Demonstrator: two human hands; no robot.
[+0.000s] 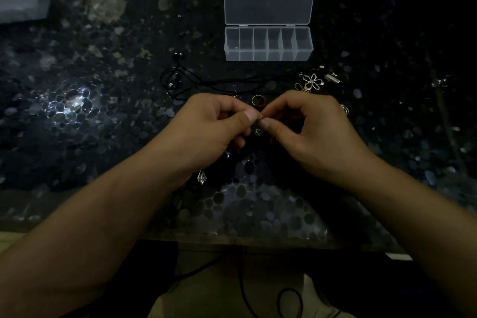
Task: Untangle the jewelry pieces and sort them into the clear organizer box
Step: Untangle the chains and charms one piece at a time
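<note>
Together, both hands pinched on one tiny jewelry piece.

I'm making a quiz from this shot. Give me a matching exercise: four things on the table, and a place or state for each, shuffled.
Things:
1. organizer box
2. black cord
3. flower-shaped piece
4. gold ring

Places or states:
A. lies just beyond the fingertips of both hands
B. lid open, compartments look empty
C. right of the hands, below the box's right end
D. looped in a tangle, left of the box

Pairs: 1-B, 2-D, 3-C, 4-A
</note>
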